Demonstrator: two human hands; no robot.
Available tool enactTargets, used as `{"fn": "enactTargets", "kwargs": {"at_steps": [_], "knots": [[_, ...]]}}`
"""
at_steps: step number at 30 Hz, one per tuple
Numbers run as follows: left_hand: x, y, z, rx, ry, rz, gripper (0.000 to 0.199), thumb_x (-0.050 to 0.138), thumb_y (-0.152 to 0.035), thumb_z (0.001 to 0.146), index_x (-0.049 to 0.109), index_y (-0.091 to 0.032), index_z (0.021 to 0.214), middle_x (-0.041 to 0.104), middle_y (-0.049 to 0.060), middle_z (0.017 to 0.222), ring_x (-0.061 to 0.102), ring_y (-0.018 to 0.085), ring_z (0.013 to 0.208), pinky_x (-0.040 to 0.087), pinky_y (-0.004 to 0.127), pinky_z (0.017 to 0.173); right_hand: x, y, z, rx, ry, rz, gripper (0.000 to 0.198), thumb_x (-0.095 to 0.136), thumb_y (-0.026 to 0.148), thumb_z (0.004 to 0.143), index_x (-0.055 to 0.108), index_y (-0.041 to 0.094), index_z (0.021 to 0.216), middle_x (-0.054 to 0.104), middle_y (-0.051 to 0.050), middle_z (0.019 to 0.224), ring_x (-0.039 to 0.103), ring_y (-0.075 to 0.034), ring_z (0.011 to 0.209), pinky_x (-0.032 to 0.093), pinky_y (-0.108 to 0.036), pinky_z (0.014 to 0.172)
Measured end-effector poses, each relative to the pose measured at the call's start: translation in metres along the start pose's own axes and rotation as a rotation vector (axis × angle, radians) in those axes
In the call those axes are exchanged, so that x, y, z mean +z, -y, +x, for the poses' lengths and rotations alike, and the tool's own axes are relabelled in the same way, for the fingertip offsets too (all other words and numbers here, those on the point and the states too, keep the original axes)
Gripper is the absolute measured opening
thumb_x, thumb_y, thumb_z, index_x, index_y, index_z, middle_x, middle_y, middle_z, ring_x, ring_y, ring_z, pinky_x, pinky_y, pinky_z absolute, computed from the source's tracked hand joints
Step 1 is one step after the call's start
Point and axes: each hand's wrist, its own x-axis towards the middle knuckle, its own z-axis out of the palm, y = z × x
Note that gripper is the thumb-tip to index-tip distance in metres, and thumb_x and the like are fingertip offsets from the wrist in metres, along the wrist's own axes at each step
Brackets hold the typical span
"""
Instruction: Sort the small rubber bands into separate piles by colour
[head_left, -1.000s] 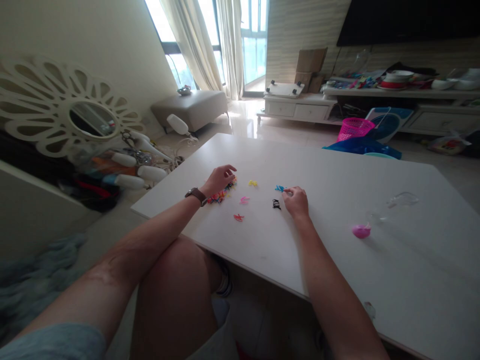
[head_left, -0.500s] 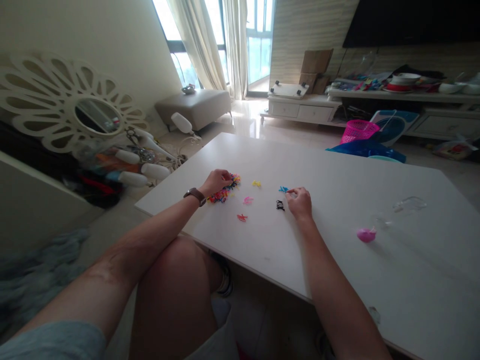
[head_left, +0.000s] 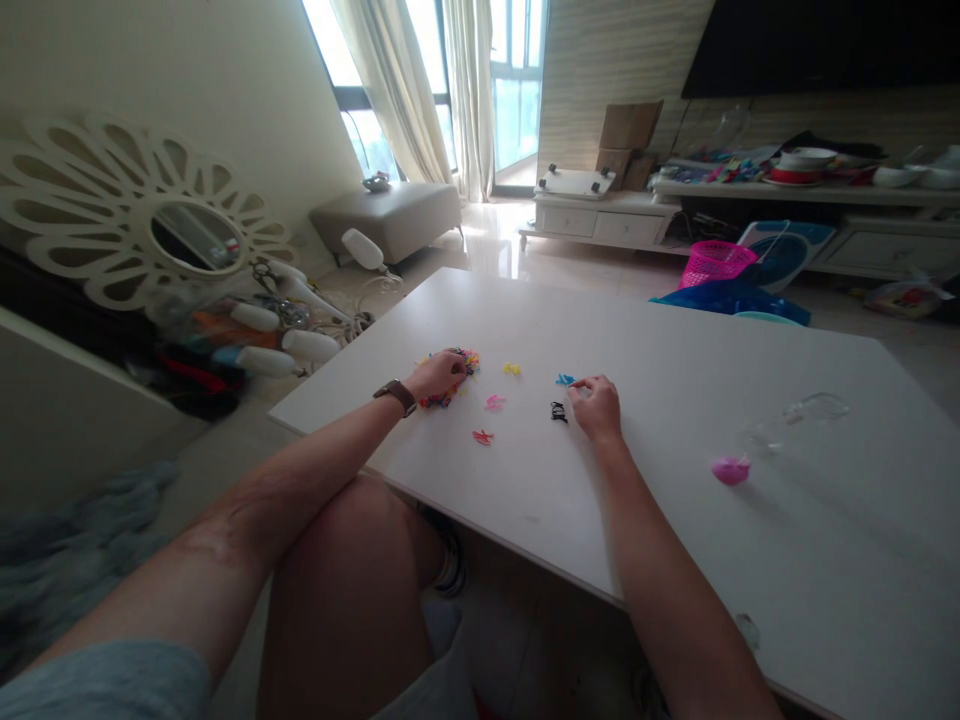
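Note:
My left hand (head_left: 441, 373) reaches into a mixed pile of small coloured elastic bands (head_left: 439, 402), fingers bent and pinched together at its right side. What lies between those fingertips is too small to make out. Over on the right, my right hand (head_left: 598, 405) rests by a little group of blue bands (head_left: 565, 380), its thumb and fingers loosely curled and slightly apart. Just below are black bands (head_left: 559, 411). Between the hands lie yellow bands (head_left: 511, 369), pink bands (head_left: 494, 403) and red bands (head_left: 483, 438), each colour in its own small group.
The white table (head_left: 525, 310) carries a purple-pink object (head_left: 731, 470) and a clear plastic piece (head_left: 816, 408) on the right. Beyond its far edge stands a pink basket (head_left: 716, 263). A lamp with white shades (head_left: 311, 345) is close to the left edge.
My left hand has shifted slightly down and right within the pile, with its fingers drawn closer in. My right hand stays by the blue bands.

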Motion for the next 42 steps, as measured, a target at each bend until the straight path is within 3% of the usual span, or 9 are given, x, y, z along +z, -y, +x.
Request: {"fn": "enactTargets", "kwargs": {"at_steps": [7, 11, 19, 28, 33, 42], "knots": [[-0.007, -0.017, 0.003, -0.009, -0.152, -0.016, 0.010, 0.056, -0.024, 0.085, 0.063, -0.018, 0.081, 0.064, 0.005, 0.081, 0.054, 0.017, 0.071, 0.043, 0.028, 0.068, 0.000, 0.001, 0.000, -0.027, -0.008, 0.020, 0.010, 0.058, 0.027, 0.078, 0.066, 0.023, 0.074, 0.067, -0.011, 0.092, 0.058, -0.028, 0.095, 0.048, -0.046, 0.097], [-0.009, -0.026, 0.002, 0.018, -0.177, -0.090, 0.010, 0.055, -0.023, 0.087, 0.063, -0.017, 0.087, 0.067, 0.004, 0.080, 0.056, 0.015, 0.071, 0.043, 0.027, 0.067, 0.001, 0.004, 0.000, -0.033, -0.031, 0.033, 0.010, 0.057, 0.026, 0.077, 0.067, 0.023, 0.074, 0.068, -0.010, 0.091, 0.058, -0.027, 0.094, 0.049, -0.044, 0.095], [-0.003, -0.057, 0.001, 0.201, -0.027, -0.207, 0.018, 0.067, -0.033, 0.086, 0.072, -0.016, 0.087, 0.072, 0.003, 0.079, 0.061, 0.013, 0.070, 0.047, 0.025, 0.069, -0.006, 0.026, -0.005, -0.130, 0.055, 0.146, 0.012, 0.061, 0.028, 0.082, 0.072, 0.022, 0.082, 0.073, -0.009, 0.092, 0.063, -0.028, 0.098, 0.052, -0.045, 0.092], [0.015, -0.106, 0.003, 0.334, 0.111, -0.305, 0.016, 0.070, -0.030, 0.087, 0.073, -0.015, 0.091, 0.072, 0.004, 0.075, 0.063, 0.012, 0.067, 0.046, 0.022, 0.063, -0.011, 0.050, -0.016, -0.314, 0.275, 0.353, 0.019, 0.070, 0.032, 0.084, 0.076, 0.024, 0.101, 0.077, -0.005, 0.094, 0.068, -0.023, 0.090, 0.055, -0.037, 0.075], [0.022, -0.117, 0.001, 0.341, 0.194, -0.334, 0.017, 0.067, -0.031, 0.091, 0.071, -0.015, 0.095, 0.073, 0.003, 0.073, 0.065, 0.012, 0.065, 0.045, 0.021, 0.061, -0.012, 0.049, -0.016, -0.304, 0.292, 0.371, 0.016, 0.068, 0.039, 0.089, 0.077, 0.025, 0.089, 0.076, -0.003, 0.083, 0.069, -0.021, 0.079, 0.054, -0.037, 0.074], [0.029, -0.118, 0.000, 0.285, 0.197, -0.498, 0.020, 0.067, -0.034, 0.091, 0.066, -0.015, 0.096, 0.074, 0.005, 0.073, 0.068, 0.014, 0.067, 0.049, 0.021, 0.063, -0.013, 0.048, -0.015, -0.334, 0.318, 0.373, 0.018, 0.068, 0.042, 0.092, 0.077, 0.027, 0.086, 0.073, -0.002, 0.077, 0.067, -0.021, 0.076, 0.052, -0.036, 0.072]]}}
